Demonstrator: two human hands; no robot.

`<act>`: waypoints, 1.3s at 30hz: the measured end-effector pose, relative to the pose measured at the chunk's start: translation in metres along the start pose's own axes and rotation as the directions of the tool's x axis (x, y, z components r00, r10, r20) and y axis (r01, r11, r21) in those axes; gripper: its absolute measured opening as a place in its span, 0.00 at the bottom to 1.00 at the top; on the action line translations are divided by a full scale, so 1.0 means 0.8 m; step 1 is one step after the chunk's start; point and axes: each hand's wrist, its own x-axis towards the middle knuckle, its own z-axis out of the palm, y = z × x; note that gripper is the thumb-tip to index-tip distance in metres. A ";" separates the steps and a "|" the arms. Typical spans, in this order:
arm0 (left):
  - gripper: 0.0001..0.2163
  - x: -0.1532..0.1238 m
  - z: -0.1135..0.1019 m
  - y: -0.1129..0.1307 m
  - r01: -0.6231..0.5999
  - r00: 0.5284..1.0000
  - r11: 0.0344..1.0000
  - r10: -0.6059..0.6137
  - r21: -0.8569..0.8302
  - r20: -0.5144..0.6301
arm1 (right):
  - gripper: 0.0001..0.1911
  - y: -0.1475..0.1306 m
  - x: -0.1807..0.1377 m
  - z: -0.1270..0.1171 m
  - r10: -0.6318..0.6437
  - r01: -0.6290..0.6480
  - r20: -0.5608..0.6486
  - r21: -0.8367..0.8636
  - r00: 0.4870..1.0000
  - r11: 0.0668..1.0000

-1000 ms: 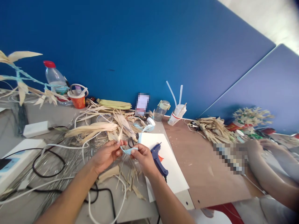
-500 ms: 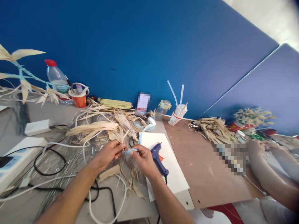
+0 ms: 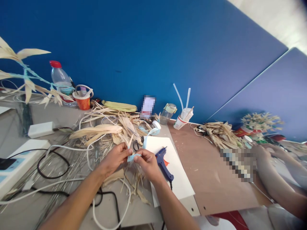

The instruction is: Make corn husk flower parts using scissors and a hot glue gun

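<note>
My left hand (image 3: pixel 118 156) is closed in a pinch around the base of a small pale corn husk piece (image 3: pixel 130 140), whose tip points up. My right hand (image 3: pixel 148 162) pinches a strip of light blue tape (image 3: pixel 133 157) between thumb and finger. The strip reaches across to my left fingertips, right at the foot of the husk. Behind my right hand, more blue tape runs up to a roll (image 3: pixel 156 124). Black-handled scissors (image 3: pixel 136 145) lie just beyond my hands, partly hidden. A blue glue gun (image 3: pixel 164 163) rests on white paper (image 3: pixel 178 182) to the right.
Dried husks (image 3: pixel 100 130) are heaped behind my hands. Thin wires (image 3: pixel 79 163), cables and a power strip (image 3: pixel 21 166) cover the left side. A bottle (image 3: pixel 61 78), an orange bucket (image 3: pixel 82 103), a jar (image 3: pixel 168 113) and a cup (image 3: pixel 179 122) line the partition. A co-worker's arms (image 3: pixel 271 172) are at right.
The blue strip between my hands now shows broader and flatter. My left fingers have shifted slightly at the husk's base. The whole view has moved a little.
</note>
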 end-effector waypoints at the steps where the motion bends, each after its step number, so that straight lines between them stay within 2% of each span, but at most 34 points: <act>1: 0.16 0.000 0.000 0.000 0.006 1.000 1.000 -0.006 -0.005 0.001 | 0.12 0.001 0.000 0.000 0.005 -0.005 0.002 0.017 1.000 1.000; 5: 0.15 0.002 -0.002 -0.001 -0.001 1.000 0.999 0.001 -0.048 -0.006 | 0.16 0.006 0.005 -0.005 0.091 -0.090 -0.002 0.147 0.996 0.985; 9: 0.13 0.005 -0.006 0.000 -0.072 0.988 0.997 0.067 -0.032 -0.138 | 0.21 0.012 0.009 -0.007 0.166 -0.173 0.049 0.255 0.985 0.951; 13: 0.13 0.005 -0.006 0.000 -0.113 0.968 0.993 0.120 0.043 -0.220 | 0.17 0.014 0.008 0.005 0.209 -0.232 0.122 0.229 0.970 0.945; 16: 0.13 0.005 -0.004 -0.003 -0.102 0.968 0.988 0.126 0.115 -0.218 | 0.12 0.014 0.007 0.016 0.222 -0.233 0.071 0.222 0.972 0.947; 22: 0.13 0.008 -0.001 -0.014 -0.102 0.975 0.984 0.129 0.148 -0.184 | 0.06 0.015 0.008 0.021 0.262 -0.252 -0.039 0.166 0.964 0.953; 30: 0.18 0.000 0.010 0.006 -0.134 0.988 0.983 0.143 0.127 -0.059 | 0.07 0.003 0.010 0.014 0.251 -0.239 -0.082 0.134 0.964 0.962; 32: 0.19 0.000 0.010 0.009 -0.116 0.989 0.982 0.128 0.152 -0.072 | 0.07 0.001 0.010 0.013 0.252 -0.239 -0.090 0.131 0.964 0.962; 35: 0.20 0.001 0.005 0.007 -0.065 0.984 0.971 0.101 0.228 -0.149 | 0.07 0.001 0.010 0.012 0.254 -0.243 -0.105 0.110 0.961 0.964; 39: 0.19 0.006 -0.002 -0.001 -0.081 0.980 0.969 0.119 0.234 -0.157 | 0.08 0.005 0.010 0.012 0.246 -0.239 -0.113 0.073 0.963 0.968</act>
